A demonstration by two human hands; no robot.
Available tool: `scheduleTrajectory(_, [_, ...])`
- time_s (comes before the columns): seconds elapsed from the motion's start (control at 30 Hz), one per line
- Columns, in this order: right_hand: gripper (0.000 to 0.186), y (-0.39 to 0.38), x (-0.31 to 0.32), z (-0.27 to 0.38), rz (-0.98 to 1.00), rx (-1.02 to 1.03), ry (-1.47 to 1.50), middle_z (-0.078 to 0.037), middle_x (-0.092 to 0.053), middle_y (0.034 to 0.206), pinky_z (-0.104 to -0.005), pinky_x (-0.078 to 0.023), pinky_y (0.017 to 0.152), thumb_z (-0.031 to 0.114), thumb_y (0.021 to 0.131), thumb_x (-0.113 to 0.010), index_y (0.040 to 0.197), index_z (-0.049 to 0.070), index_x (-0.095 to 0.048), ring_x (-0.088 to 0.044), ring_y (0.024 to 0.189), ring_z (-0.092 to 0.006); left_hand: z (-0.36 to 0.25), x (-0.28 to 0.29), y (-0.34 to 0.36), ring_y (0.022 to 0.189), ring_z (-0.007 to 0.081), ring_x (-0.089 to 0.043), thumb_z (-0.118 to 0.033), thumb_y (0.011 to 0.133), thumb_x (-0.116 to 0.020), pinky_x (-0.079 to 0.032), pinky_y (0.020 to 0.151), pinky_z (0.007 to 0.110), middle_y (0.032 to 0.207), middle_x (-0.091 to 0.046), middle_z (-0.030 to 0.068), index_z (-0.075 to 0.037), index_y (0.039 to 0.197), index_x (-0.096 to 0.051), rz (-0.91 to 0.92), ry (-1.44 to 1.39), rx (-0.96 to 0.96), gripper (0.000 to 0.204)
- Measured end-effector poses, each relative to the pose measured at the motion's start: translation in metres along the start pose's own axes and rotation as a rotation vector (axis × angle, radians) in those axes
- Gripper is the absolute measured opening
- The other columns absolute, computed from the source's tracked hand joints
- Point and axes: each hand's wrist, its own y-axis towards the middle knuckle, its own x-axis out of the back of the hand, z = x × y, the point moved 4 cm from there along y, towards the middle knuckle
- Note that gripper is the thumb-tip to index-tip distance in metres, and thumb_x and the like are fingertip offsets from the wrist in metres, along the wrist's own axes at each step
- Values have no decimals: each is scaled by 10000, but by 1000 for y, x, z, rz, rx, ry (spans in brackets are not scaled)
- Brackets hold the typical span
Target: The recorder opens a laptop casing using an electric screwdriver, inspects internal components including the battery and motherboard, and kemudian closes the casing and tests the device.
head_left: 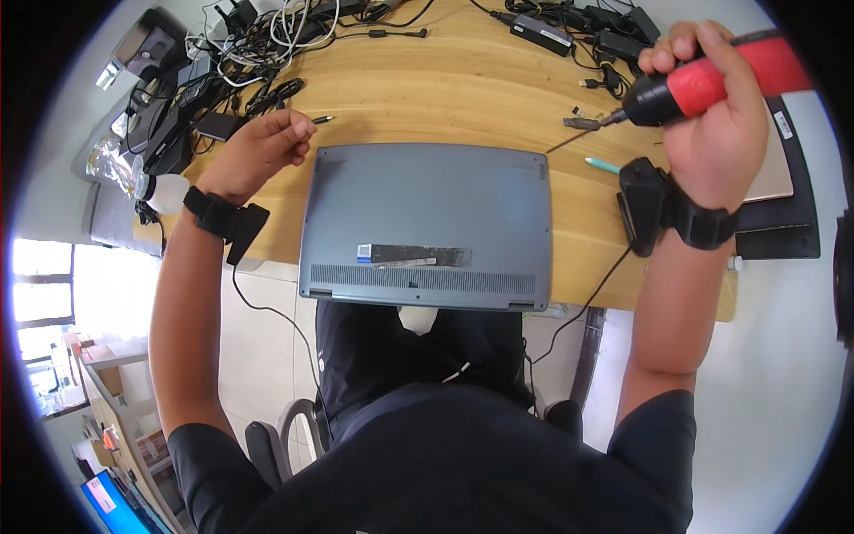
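A blue-grey laptop (427,200) lies bottom up on the wooden table, its vent strip and a worn label toward me. My right hand (725,133) is wrapped round a red and black electric screwdriver (685,89). Its long thin bit slants down to the left, the tip close to the laptop's far right corner; whether it touches is unclear. Off the laptop's far left corner, my left hand (271,147) is closed with thumb and fingers pinched together. What it holds, if anything, is hidden. A small dark piece with a metal tip (324,119) shows just beyond these fingers.
Tangled cables (289,36) and black adapters crowd the far left. More power adapters (541,36) lie far right. Near the bit are a USB stick (580,124) and a teal pen-like stick (603,165). Wires hang from both wrist straps (213,214). A dark flat case lies right.
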Motion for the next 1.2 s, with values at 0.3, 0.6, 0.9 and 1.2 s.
scheduleTrajectory(0.3, [123,22,-20,-33,-467,36,19,-44,-584,713,-324,-506,622,158,893,-634,874,58,-565,-573,611,-169,-37,-97,41,792,118,-482,-182,1069,-475,-427,721,254,887,-504,7,-50,969,-559,296,-106,98,186])
scheduleTrajectory(0.6, [112,34,-36,-36,-403,78,-75,-70,-579,709,-314,-515,615,121,870,-616,870,22,-564,-580,603,-170,-36,-166,92,780,116,-510,-188,1072,-470,-454,714,264,871,-526,1,-27,1006,-592,461,-117,131,212])
scheduleTrajectory(0.9, [117,34,-35,-36,-394,12,-181,-65,-575,691,-303,-520,582,109,852,-639,879,28,-559,-579,564,-161,-20,-175,110,807,158,-543,-149,1051,-490,-481,747,287,872,-552,28,-32,994,-594,599,-503,243,167])
scheduleTrajectory(1.2, [122,34,-27,-40,-372,-21,-196,-63,-572,684,-300,-515,581,116,853,-649,877,32,-564,-577,564,-160,-9,-176,128,859,128,-604,-163,1045,-530,-511,783,266,945,-631,30,-19,1050,-621,484,-373,177,170])
